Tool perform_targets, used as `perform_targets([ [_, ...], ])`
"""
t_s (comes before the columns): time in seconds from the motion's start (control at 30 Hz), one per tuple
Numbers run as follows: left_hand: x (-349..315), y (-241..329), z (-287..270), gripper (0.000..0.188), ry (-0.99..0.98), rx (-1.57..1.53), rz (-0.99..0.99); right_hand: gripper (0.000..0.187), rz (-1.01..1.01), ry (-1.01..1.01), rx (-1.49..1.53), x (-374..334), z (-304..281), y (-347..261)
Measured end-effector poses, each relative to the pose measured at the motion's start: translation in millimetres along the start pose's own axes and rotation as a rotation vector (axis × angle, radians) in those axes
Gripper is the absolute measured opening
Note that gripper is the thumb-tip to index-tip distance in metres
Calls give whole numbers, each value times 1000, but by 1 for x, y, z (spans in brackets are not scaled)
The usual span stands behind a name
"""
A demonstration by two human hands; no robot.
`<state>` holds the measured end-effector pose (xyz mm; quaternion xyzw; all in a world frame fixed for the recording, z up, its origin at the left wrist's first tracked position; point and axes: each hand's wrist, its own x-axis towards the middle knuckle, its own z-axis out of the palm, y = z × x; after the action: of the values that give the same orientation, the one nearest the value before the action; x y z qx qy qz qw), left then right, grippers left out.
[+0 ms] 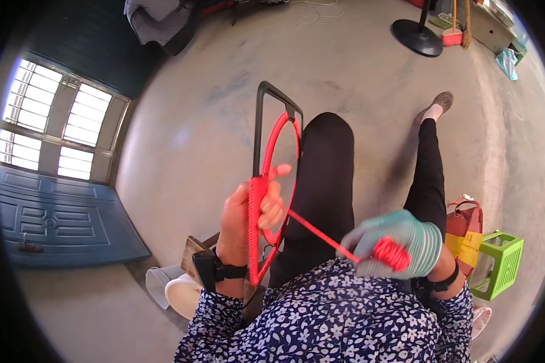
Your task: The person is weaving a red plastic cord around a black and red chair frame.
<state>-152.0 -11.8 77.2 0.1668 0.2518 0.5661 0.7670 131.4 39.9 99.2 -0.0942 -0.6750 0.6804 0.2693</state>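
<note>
My bare left hand (254,209) grips a black rectangular frame (259,124) over my lap. Red cord wraps one side and the lower corner of this frame in close turns, and a red ring (269,145) sits inside it. The index finger points out across the frame. A taut red cord (321,235) runs from there to my right hand (399,242), which wears a green-and-white striped glove. That hand is closed on a small ball of red cord (392,253), held low in front of my patterned shirt. Its fingertips are slightly blurred.
Right of my leg stand a red and yellow bag (465,233) and a green plastic stool (501,266). Pale buckets (181,296) are at lower left, near a blue door (60,218). A black round base (416,38) and a red broom (452,37) stand far right.
</note>
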Motion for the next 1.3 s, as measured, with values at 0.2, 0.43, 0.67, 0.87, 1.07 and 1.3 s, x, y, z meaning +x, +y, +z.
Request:
perform_targets([
  [0.2, -18, -1, -10, 60, -118, -83, 6, 33, 11, -262, -126, 3, 1, 13],
  [0.43, -6, -14, -9, 50, -173, -113, -1, 21, 63, -203, -112, -4, -7, 5],
  [0.67, 43, -54, 40, 21, 82, 294, -181, 16, 247, 762, 393, -65, -43, 51],
  [0.87, 65, -100, 34, 18, 175, 403, -240, 24, 211, 1573, 513, -158, -130, 100],
  [1.07, 73, -112, 25, 21, 145, 337, -214, 21, -16, 1638, 495, -270, -170, 125],
  [1.3, 91, -111, 27, 20, 178, 477, -86, 38, 544, 967, 24, -62, -53, 78],
])
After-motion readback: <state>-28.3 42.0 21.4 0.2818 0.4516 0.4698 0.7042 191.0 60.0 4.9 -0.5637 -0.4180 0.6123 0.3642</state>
